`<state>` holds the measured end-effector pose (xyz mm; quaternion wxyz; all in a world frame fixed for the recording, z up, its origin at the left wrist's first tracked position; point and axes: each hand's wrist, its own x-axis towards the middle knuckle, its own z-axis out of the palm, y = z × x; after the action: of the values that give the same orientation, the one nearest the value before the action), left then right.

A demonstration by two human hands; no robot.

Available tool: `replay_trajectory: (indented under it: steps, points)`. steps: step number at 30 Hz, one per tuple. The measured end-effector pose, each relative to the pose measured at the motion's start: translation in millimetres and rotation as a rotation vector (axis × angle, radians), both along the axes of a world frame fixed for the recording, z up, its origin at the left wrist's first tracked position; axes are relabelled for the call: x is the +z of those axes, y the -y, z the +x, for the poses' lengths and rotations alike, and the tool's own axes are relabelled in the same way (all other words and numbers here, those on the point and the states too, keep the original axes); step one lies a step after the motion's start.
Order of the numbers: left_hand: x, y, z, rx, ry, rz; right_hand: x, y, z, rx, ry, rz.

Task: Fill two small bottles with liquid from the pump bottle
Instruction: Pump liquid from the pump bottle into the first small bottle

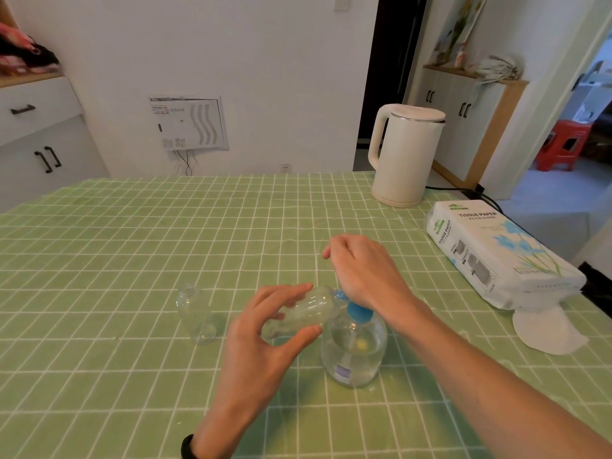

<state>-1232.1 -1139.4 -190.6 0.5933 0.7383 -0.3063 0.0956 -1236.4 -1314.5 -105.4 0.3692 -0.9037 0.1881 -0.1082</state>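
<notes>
A clear pump bottle (354, 352) with a blue pump head (359, 313) stands on the green checked tablecloth, holding clear liquid. My left hand (261, 339) grips a small clear bottle (304, 313) tilted on its side, its mouth against the blue nozzle. My right hand (364, 273) rests on top of the pump head, its fingers loosely curled downward. A second small clear bottle (195, 314) stands upright to the left, apart from both hands.
A white electric kettle (402, 154) stands at the back right of the table (132, 243). A pack of tissue paper (496, 253) lies at the right edge, with a loose white tissue (546, 329) in front of it. Cabinets line the walls behind.
</notes>
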Motion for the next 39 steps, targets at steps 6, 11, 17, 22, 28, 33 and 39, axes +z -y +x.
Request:
replay_trajectory:
  steps: [6,11,17,22,28,33,39]
  points:
    - [3.2,-1.2,-1.4,-0.013,-0.007,-0.003,3.3,-0.7,-1.0,-0.023,0.091,-0.034]
    - [10.5,-0.3,-1.3,-0.011,0.002,-0.014,12.9,-2.9,-1.4,-0.086,0.204,-0.096]
    - [6.7,0.9,-1.7,0.002,-0.005,0.004,5.4,-0.4,-1.9,-0.077,0.121,-0.040]
    - [-0.9,0.8,-3.2,-0.005,-0.038,-0.009,-3.5,-0.5,-1.3,-0.054,0.037,0.005]
    - [0.6,0.6,-5.7,0.005,-0.042,-0.016,-3.3,-0.2,-2.3,-0.051,0.022,0.009]
    - [8.3,0.0,-6.2,0.011,-0.024,0.001,4.8,-1.0,-2.0,-0.031,0.027,0.008]
    - [12.7,0.1,-4.8,0.016,0.003,0.017,5.3,1.2,-0.4,-0.020,0.033,0.019]
